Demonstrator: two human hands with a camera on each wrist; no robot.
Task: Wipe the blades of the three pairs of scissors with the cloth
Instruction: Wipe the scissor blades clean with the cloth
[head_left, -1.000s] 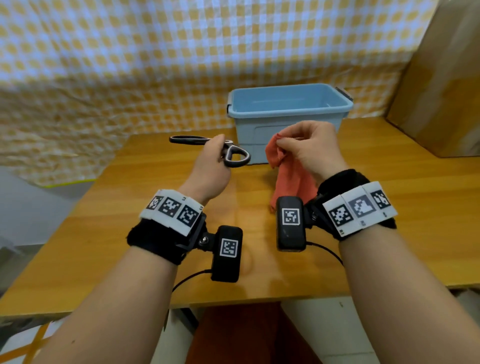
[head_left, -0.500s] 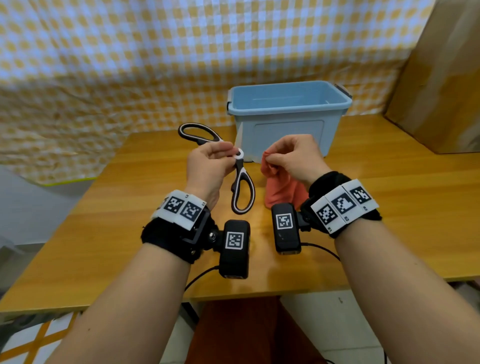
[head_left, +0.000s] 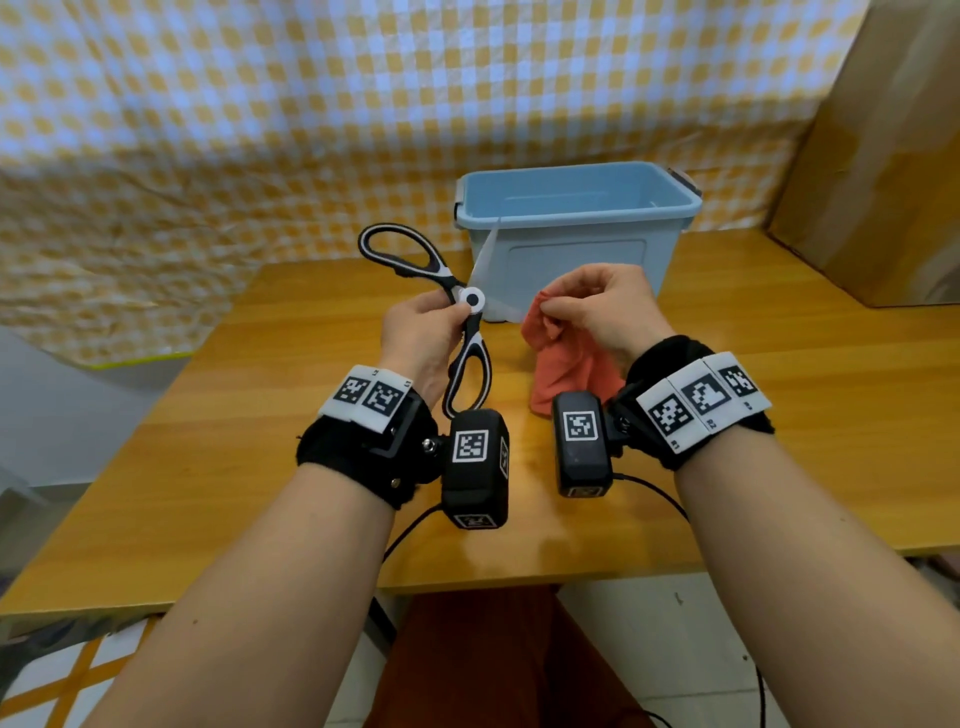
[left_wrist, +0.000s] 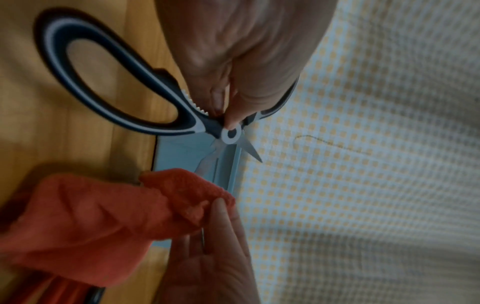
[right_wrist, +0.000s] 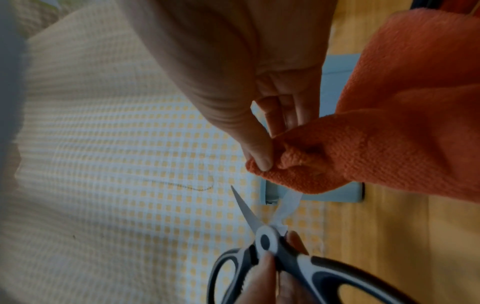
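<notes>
My left hand (head_left: 423, 325) pinches a pair of black-and-white scissors (head_left: 470, 332) just below the round white pivot, above the wooden table (head_left: 208, 441). The handles are spread wide and the blades stand open. One blade points up toward the bin, the other runs right toward the cloth. My right hand (head_left: 597, 306) pinches a fold of the orange cloth (head_left: 566, 364), which hangs down to the table. In the right wrist view the cloth (right_wrist: 324, 160) sits at the tip of one scissors (right_wrist: 262, 236) blade. In the left wrist view the cloth (left_wrist: 103, 216) covers that blade's end below the scissors (left_wrist: 228, 133) pivot.
A light blue plastic bin (head_left: 571, 228) stands at the back of the table, right behind the scissors. A yellow-and-white checked sheet (head_left: 260, 130) hangs behind it. A large cardboard box (head_left: 883, 156) stands at the far right.
The left hand has turned the scissors from lying level to handles spread open, and both hands have drawn nearer. The blades have opened and the cloth has come up to one blade.
</notes>
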